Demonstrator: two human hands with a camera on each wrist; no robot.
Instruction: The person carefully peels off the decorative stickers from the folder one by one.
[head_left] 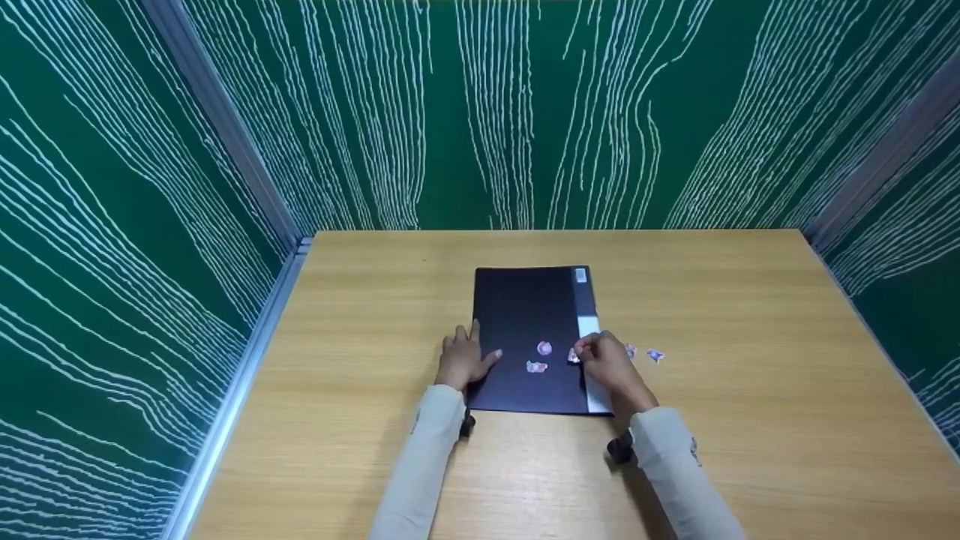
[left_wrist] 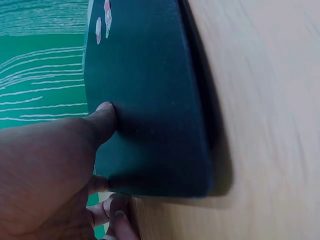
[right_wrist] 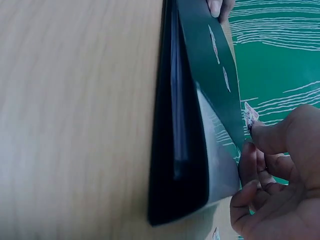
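A black folder [head_left: 517, 307] lies on the table, with a pale strip [head_left: 589, 326] along its right side. My left hand [head_left: 461, 358] rests at its left edge, thumb on the cover and fingers spread along the side. Between thumb and index finger, my right hand [head_left: 613, 369] pinches a small colourful sticker [right_wrist: 250, 114], held over the folder's right part. Two other stickers are on the cover: a round pinkish one [head_left: 544, 348] and a wider one [head_left: 536, 367] just below it.
On the wooden table [head_left: 360, 315], right of the folder, lie a purple-blue sticker [head_left: 655, 355] and another sticker [head_left: 631, 350] close to my right hand. Green panels with white wavy lines [head_left: 495, 112] stand behind and at both sides.
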